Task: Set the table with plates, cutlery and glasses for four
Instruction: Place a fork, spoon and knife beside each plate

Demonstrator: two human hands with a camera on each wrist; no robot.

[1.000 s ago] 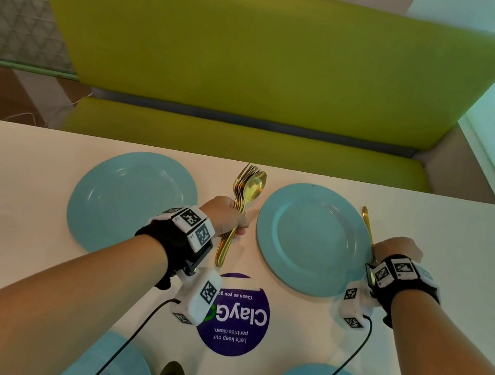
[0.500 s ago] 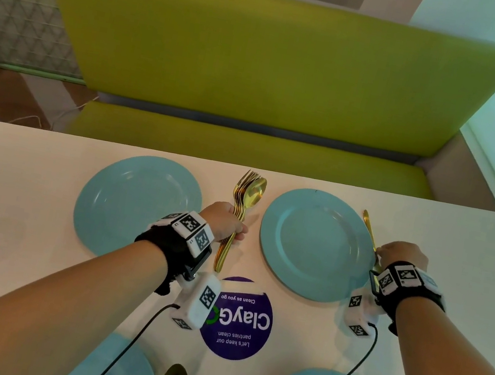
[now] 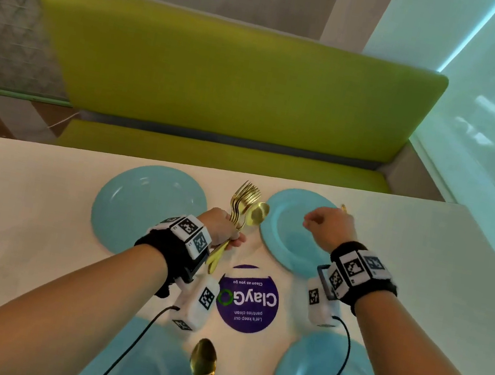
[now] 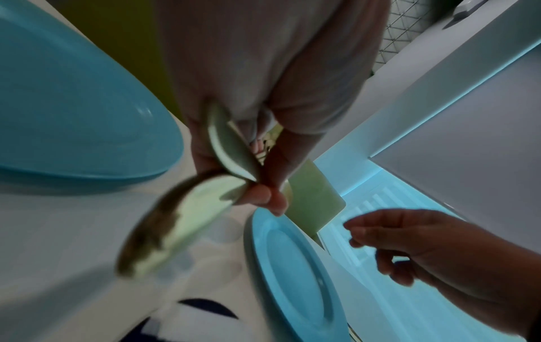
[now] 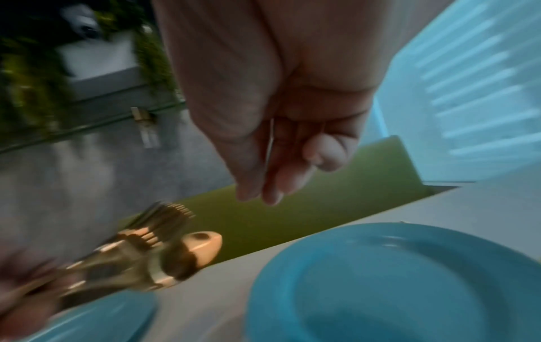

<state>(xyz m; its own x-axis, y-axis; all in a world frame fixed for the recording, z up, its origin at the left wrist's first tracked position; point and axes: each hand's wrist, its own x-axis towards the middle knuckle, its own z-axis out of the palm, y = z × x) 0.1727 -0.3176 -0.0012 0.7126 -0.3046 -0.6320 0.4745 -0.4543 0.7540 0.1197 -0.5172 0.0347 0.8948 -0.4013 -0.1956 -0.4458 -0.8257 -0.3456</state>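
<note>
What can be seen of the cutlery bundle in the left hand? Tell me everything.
The bundle is shiny gold metal: several forks stacked together, tines fanned and pointing toward the far table edge, plus one spoon whose bowl sits beside the tines, close to the far right plate. The left hand grips the handles, whose ends stick out below the fist. The bundle is raised above the table, between the two far plates. The exact fork count is unclear.
</note>
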